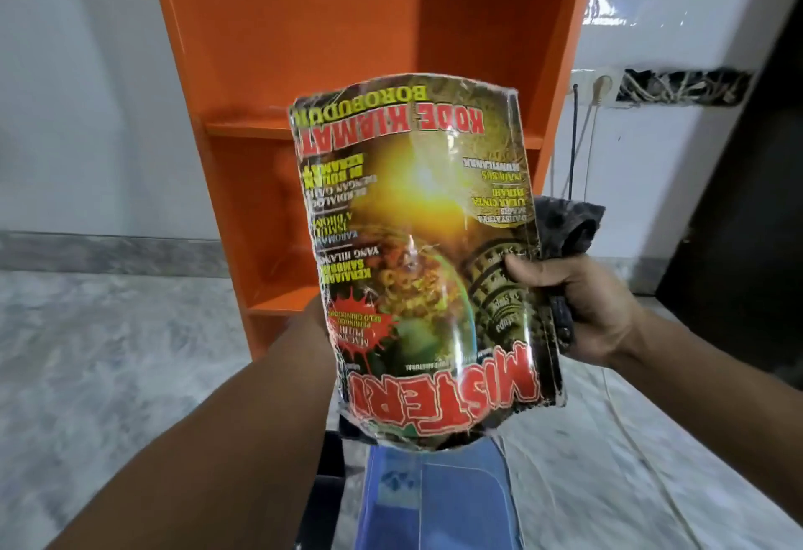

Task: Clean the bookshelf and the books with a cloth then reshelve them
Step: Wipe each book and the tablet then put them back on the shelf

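A glossy magazine (pixel 417 254) in plastic wrap fills the middle of the head view, upside down to me, with a red title at its lower end. My left hand (pixel 310 323) grips its left edge from behind, mostly hidden by the cover. My right hand (pixel 578 302) pinches the right edge with the thumb on the cover. That same hand also clutches a dark grey cloth (pixel 565 228), bunched behind the magazine. Behind stands the orange bookshelf (pixel 243 71), its visible shelves bare.
A blue object (pixel 443 501) lies on the marbled floor (pixel 108 375) below the magazine. A wall socket (pixel 602 86) with cables hanging sits right of the shelf. A dark panel (pixel 747 202) stands at the far right.
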A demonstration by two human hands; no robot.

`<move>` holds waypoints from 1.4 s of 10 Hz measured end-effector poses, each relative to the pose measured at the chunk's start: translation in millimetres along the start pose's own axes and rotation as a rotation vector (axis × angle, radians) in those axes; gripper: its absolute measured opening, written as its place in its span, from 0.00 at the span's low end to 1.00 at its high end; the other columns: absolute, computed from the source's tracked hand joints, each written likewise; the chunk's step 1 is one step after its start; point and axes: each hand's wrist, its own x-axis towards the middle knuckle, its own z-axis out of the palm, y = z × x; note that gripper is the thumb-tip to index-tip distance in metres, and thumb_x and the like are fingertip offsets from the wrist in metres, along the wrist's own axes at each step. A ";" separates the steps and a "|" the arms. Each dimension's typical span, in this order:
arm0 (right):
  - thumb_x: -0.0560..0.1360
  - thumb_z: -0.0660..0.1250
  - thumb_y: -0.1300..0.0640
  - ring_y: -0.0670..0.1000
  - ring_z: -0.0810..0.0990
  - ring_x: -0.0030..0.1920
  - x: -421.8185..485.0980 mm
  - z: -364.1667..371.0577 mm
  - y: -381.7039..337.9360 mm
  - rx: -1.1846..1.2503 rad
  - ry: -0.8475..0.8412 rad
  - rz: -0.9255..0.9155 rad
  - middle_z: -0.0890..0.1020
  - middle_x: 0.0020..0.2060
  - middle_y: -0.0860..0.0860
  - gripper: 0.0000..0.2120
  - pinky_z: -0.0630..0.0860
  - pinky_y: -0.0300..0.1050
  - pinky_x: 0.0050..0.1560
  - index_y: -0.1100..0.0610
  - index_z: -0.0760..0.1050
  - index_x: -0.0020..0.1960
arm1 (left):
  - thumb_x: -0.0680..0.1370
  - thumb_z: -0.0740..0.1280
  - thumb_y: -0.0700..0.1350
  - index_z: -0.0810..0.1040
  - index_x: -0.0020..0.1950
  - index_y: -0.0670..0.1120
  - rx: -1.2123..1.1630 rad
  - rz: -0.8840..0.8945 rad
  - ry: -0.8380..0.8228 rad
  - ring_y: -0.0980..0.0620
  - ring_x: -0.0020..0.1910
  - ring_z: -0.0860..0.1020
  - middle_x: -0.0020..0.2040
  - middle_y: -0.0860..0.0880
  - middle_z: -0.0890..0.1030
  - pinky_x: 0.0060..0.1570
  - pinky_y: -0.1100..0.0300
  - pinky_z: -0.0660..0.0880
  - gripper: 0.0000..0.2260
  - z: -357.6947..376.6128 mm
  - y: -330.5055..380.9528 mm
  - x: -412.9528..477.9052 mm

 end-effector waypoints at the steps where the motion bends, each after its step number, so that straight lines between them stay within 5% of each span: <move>1: 0.68 0.69 0.65 0.61 0.85 0.47 1.5 -14.6 6.9 -0.032 0.377 0.079 0.84 0.50 0.62 0.17 0.82 0.58 0.49 0.64 0.79 0.57 | 0.62 0.70 0.69 0.85 0.28 0.48 -0.035 0.076 0.039 0.52 0.31 0.83 0.33 0.47 0.84 0.30 0.63 0.78 0.24 -12.6 12.0 11.3; 2: 0.70 0.70 0.67 0.65 0.84 0.48 -3.2 -30.1 14.2 -0.111 0.594 0.148 0.84 0.49 0.64 0.18 0.80 0.59 0.49 0.67 0.77 0.59 | 0.60 0.61 0.78 0.82 0.55 0.39 -0.113 -0.121 0.073 0.40 0.56 0.81 0.58 0.40 0.81 0.60 0.46 0.74 0.46 -12.8 18.0 12.0; 4: 0.69 0.70 0.69 0.67 0.84 0.48 -13.0 -21.9 26.4 -0.249 0.580 0.217 0.84 0.48 0.65 0.17 0.78 0.66 0.55 0.67 0.77 0.57 | 0.71 0.70 0.52 0.79 0.48 0.41 0.121 -0.180 0.006 0.46 0.34 0.82 0.38 0.43 0.84 0.44 0.52 0.79 0.15 -1.7 14.8 1.6; 6: 0.76 0.70 0.58 0.60 0.84 0.41 -13.0 -17.2 29.0 -0.314 0.774 0.070 0.85 0.42 0.61 0.08 0.82 0.54 0.41 0.62 0.78 0.51 | 0.77 0.68 0.45 0.79 0.52 0.40 0.109 -0.168 0.111 0.44 0.37 0.82 0.43 0.41 0.85 0.42 0.50 0.81 0.09 6.3 18.4 -0.3; 7: 0.77 0.66 0.62 0.56 0.77 0.32 -2.9 -16.5 5.2 -0.492 0.954 -0.193 0.80 0.31 0.56 0.04 0.76 0.53 0.35 0.63 0.78 0.48 | 0.74 0.74 0.47 0.71 0.70 0.43 0.136 -0.126 0.181 0.41 0.60 0.78 0.68 0.41 0.75 0.64 0.40 0.71 0.26 6.7 18.1 0.9; 8: 0.76 0.66 0.65 0.47 0.79 0.41 11.5 0.1 -24.2 -0.990 0.922 -0.690 0.82 0.42 0.47 0.10 0.77 0.40 0.46 0.52 0.80 0.50 | 0.56 0.84 0.59 0.64 0.76 0.50 0.174 -0.118 0.166 0.38 0.73 0.65 0.77 0.44 0.64 0.69 0.33 0.60 0.53 -21.6 4.8 31.8; 9: 0.71 0.73 0.64 0.54 0.67 0.72 27.0 -0.7 -2.5 -1.547 0.673 -0.782 0.68 0.73 0.51 0.34 0.61 0.52 0.73 0.50 0.66 0.73 | 0.55 0.83 0.60 0.66 0.75 0.44 0.126 -0.103 0.168 0.36 0.70 0.70 0.76 0.41 0.66 0.65 0.35 0.68 0.54 -4.8 9.5 25.2; 10: 0.67 0.78 0.57 0.58 0.62 0.74 8.4 -18.6 93.3 -1.761 0.306 -0.689 0.61 0.75 0.52 0.41 0.61 0.63 0.69 0.43 0.63 0.75 | 0.73 0.73 0.57 0.70 0.70 0.46 0.143 -0.033 0.191 0.52 0.66 0.75 0.72 0.49 0.70 0.65 0.52 0.72 0.30 9.1 22.0 10.6; 11: 0.62 0.80 0.54 0.54 0.80 0.61 -22.5 -39.9 139.6 -1.935 -0.115 -0.778 0.76 0.67 0.53 0.37 0.83 0.51 0.44 0.42 0.69 0.67 | 0.67 0.77 0.62 0.76 0.64 0.46 0.169 -0.084 0.188 0.47 0.60 0.80 0.66 0.45 0.78 0.58 0.48 0.77 0.32 -6.2 24.2 9.8; 12: 0.64 0.78 0.55 0.55 0.84 0.53 -14.1 -25.9 88.9 -1.675 0.214 -0.878 0.77 0.65 0.49 0.31 0.83 0.51 0.46 0.46 0.74 0.65 | 0.69 0.74 0.63 0.74 0.65 0.47 0.190 -0.081 0.199 0.44 0.59 0.80 0.63 0.44 0.81 0.59 0.43 0.76 0.31 -16.6 25.7 6.5; 13: 0.72 0.70 0.65 0.54 0.76 0.66 21.2 -5.1 13.4 -1.135 0.551 -0.994 0.73 0.69 0.52 0.29 0.74 0.46 0.62 0.55 0.70 0.72 | 0.78 0.63 0.61 0.77 0.64 0.43 0.157 -0.057 0.170 0.40 0.53 0.81 0.58 0.41 0.82 0.58 0.41 0.76 0.24 -10.9 25.8 7.5; 14: 0.71 0.68 0.71 0.56 0.55 0.77 32.2 16.6 11.5 -1.453 0.657 -0.902 0.55 0.77 0.53 0.40 0.57 0.56 0.75 0.47 0.58 0.76 | 0.80 0.59 0.61 0.79 0.55 0.43 0.123 -0.067 0.119 0.44 0.39 0.83 0.45 0.42 0.84 0.42 0.49 0.81 0.22 4.8 25.3 10.8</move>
